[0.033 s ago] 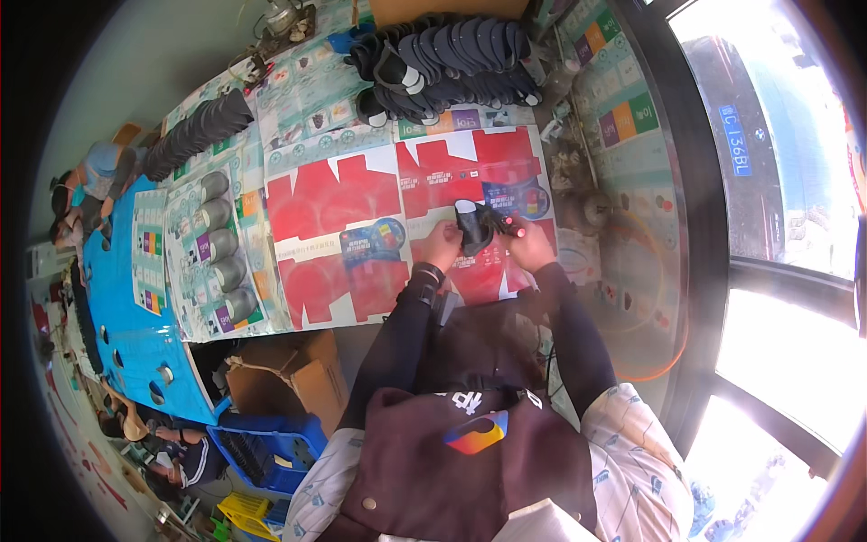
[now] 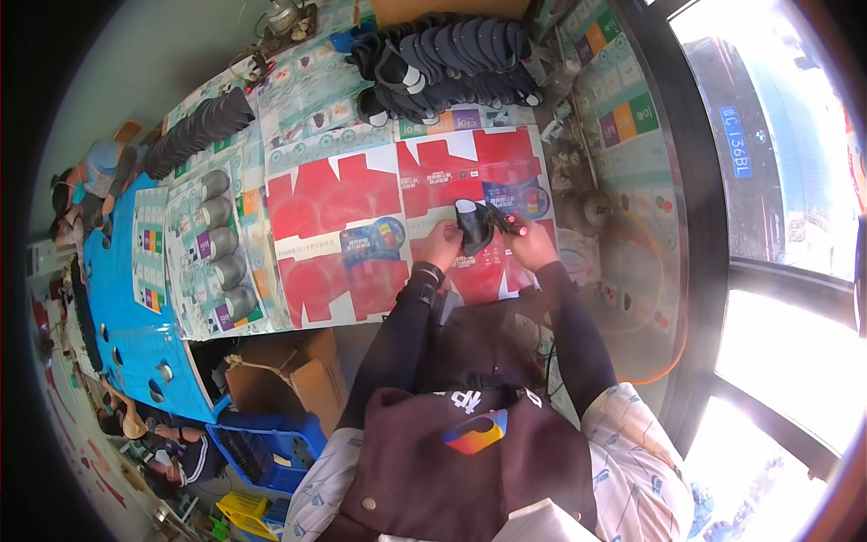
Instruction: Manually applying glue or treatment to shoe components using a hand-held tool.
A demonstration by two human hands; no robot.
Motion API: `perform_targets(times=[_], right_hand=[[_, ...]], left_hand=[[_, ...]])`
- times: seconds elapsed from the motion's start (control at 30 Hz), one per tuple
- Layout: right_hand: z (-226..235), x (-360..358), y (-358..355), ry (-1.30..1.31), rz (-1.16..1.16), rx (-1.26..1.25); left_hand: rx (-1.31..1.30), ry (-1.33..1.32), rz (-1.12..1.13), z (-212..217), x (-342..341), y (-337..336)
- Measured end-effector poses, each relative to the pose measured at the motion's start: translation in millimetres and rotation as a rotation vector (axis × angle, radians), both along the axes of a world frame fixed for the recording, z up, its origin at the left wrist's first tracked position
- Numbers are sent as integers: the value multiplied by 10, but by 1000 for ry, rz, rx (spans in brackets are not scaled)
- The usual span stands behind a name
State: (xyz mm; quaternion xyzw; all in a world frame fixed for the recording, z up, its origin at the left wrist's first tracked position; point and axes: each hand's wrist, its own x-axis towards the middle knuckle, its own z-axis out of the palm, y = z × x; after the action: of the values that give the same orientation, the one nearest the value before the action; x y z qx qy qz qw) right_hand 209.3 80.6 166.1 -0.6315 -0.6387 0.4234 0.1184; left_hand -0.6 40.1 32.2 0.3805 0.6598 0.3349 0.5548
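A black curved piece with a pale patch (image 2: 473,233) is held just above the red and white printed sheet on the table. My left hand (image 2: 441,246) pinches its left edge, fingers closed. At its right side my right hand (image 2: 535,247) is closed around a small dark tool with red parts (image 2: 512,222), whose exact kind I cannot make out. The dark end of the tool is close to the piece or touching it; I cannot tell which.
Stacked dark curved pieces (image 2: 461,54) lie at the table's back, with another row (image 2: 200,134) farther left. Several grey cups (image 2: 217,213) line the left side. Below are a cardboard box (image 2: 293,375) and a blue crate (image 2: 271,456). Windows (image 2: 786,343) border the right. Other people sit far left.
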Motion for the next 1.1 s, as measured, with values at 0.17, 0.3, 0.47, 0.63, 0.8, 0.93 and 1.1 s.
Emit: perform_targets(times=[0.17, 0.3, 0.47, 0.63, 0.8, 0.93, 1.1], right_hand=[[62, 50, 25, 17, -8, -46], [48, 48, 75, 73, -19, -55], [4, 195, 69, -68, -15, -1], [-78, 201, 32, -58, 121, -25], [-159, 248, 54, -51, -39, -1], [-169, 271, -9, -89, 40, -12], [-67, 149, -12, 14, 10, -182]], left_hand=[[11, 82, -55, 46, 12, 26], [9, 41, -30, -3, 31, 32], [16, 29, -19, -38, 52, 44], [42, 112, -44, 33, 65, 53], [-29, -39, 9, 88, 60, 63], [35, 82, -29, 62, -2, 61], [-137, -280, 149, -41, -89, 42]])
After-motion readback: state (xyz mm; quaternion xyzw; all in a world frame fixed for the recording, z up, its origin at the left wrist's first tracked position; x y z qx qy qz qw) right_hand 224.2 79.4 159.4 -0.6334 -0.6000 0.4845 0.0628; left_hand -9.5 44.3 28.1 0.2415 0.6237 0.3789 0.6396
